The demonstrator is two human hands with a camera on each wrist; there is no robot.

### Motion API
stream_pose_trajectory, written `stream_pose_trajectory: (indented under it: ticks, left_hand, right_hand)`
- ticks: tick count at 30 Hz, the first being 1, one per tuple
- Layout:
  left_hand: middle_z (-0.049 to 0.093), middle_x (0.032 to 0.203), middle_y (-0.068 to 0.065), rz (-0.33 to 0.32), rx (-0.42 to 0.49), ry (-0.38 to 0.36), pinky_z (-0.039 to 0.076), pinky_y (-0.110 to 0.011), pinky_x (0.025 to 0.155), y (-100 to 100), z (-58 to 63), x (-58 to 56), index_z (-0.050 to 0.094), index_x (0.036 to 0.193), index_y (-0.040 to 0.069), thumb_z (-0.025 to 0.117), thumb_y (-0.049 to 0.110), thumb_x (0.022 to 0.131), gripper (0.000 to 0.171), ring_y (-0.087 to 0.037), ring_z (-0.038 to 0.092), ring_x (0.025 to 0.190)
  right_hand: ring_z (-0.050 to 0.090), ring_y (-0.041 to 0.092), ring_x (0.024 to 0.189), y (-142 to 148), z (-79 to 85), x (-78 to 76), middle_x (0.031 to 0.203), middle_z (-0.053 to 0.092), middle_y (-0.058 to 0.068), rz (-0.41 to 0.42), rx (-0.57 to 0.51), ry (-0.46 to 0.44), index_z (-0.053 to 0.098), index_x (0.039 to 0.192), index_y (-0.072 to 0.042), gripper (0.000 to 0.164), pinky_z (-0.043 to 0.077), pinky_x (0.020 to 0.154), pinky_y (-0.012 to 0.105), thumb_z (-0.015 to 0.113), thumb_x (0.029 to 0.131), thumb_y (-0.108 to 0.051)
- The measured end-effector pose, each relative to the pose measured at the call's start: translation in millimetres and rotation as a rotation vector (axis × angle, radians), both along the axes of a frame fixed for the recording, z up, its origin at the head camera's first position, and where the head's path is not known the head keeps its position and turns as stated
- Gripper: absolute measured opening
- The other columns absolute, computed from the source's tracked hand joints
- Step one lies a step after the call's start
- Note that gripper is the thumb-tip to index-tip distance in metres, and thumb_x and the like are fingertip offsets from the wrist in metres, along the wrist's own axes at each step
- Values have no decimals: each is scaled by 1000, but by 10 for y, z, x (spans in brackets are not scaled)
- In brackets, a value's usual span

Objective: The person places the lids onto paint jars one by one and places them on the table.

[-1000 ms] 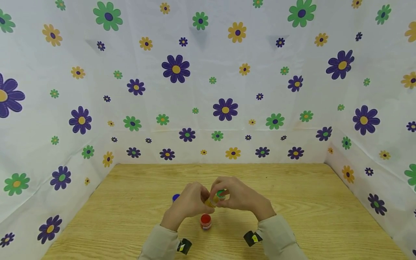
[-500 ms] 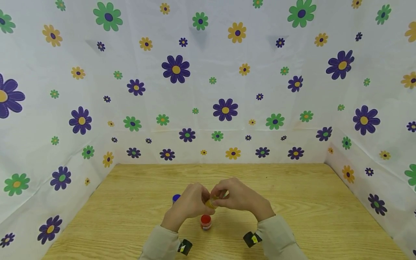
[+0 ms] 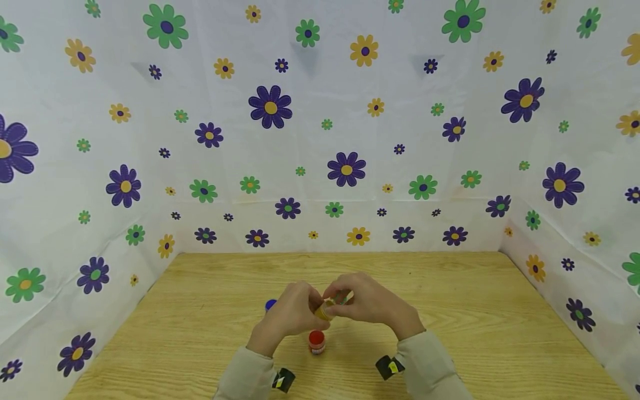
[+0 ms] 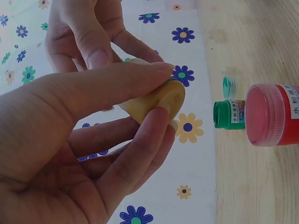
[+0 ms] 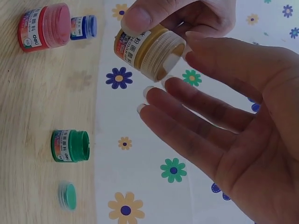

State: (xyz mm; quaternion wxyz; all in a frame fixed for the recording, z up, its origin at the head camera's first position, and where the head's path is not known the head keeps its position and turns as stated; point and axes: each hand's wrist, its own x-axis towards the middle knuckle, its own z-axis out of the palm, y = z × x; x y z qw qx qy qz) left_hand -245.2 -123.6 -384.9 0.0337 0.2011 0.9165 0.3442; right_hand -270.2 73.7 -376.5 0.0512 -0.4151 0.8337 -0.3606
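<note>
The left hand [image 3: 294, 312] holds the small yellow paint jar with a printed label [image 5: 138, 50]; its thumb and fingers are closed on opposite sides of the body. The yellow jar is raised above the wood-grain bench [image 3: 460, 328] and tilted, lid end toward the right hand [image 3: 369, 301]. The right-hand fingers are only slightly parted, with thumb and fingertips set around the translucent ribbed lid [image 5: 164, 55]; grip force cannot be determined. The lid is seated on the yellow jar.

Three further jars stand upright on the bench. The red paint jar with a translucent lid [image 3: 316, 342] is positioned on the person's side of the hands. The blue paint jar [image 5: 83, 28] is located beyond the left wrist, partly hidden in the head view. The uncapped green paint jar [image 5: 65, 145] is located behind the right hand; the clear-and-green cap [image 5: 69, 196] lies just beside it. A white flower-printed cloth [image 3: 400, 125] encloses the bench.
</note>
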Motion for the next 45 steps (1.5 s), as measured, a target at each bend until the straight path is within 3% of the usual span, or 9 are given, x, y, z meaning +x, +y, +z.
stream_pose_trajectory:
  ticks: [8, 12, 20, 25, 33, 38, 45]
  left_hand:
    - [70, 71, 3, -7, 9, 0, 50, -23, 55, -10, 4, 4, 74, 80, 9, 84, 15, 67, 17, -8, 59, 60]
    - [70, 72, 3, -9, 7, -3, 51, -22, 56, -11, 0, 4, 75, 82, 10, 84, 15, 68, 18, -7, 60, 61]
    - [68, 67, 1, -9, 13, -2, 47, -24, 51, 4, 1, 12, 74, 80, 9, 82, 13, 68, 15, -8, 55, 56]
    - [63, 61, 1, -4, 9, 3, 40, -22, 46, 13, 1, 17, 72, 75, 10, 82, 12, 67, 13, -8, 46, 50]
    - [64, 62, 2, -2, 7, 0, 41, -23, 47, 11, -2, 12, 73, 77, 10, 82, 13, 68, 14, -8, 48, 52]
    - [68, 69, 2, -7, 13, -1, 48, -24, 52, 1, -9, 7, 74, 81, 8, 82, 14, 69, 16, -9, 56, 58]
    - [71, 74, 0, -12, 22, 0, 52, -23, 56, -5, -6, 0, 74, 83, 7, 83, 14, 68, 19, -8, 61, 62]
  right_hand:
    - [62, 15, 96, -8, -8, -8, 103, 64, -3, 52, -22, -1, 71, 94, -17, 19, 54, 82, 22, 72, 82, -4]
    - [62, 14, 97, -27, -22, -15, 100, 65, -2, 72, -27, -12, 73, 92, -14, 18, 56, 83, 31, 72, 81, -1]
    - [64, 8, 86, -20, -14, -1, 97, 70, -2, 15, -3, -9, 73, 99, -14, 14, 54, 73, 18, 70, 85, -12]
    - [64, 4, 83, -25, -28, -13, 98, 71, -2, 1, 26, 4, 73, 101, -14, 15, 53, 72, 17, 69, 87, -16]
    - [64, 5, 83, -24, -27, -12, 101, 71, 0, 0, 24, 4, 71, 106, -13, 19, 53, 72, 17, 68, 88, -19]
    - [65, 13, 88, 7, 16, 9, 106, 69, 3, -9, -18, -23, 69, 109, -13, 23, 54, 74, 19, 68, 88, -21]
    - [63, 24, 99, 30, 30, 9, 105, 65, 3, 40, -47, -54, 70, 99, -12, 20, 57, 80, 29, 71, 82, -2]
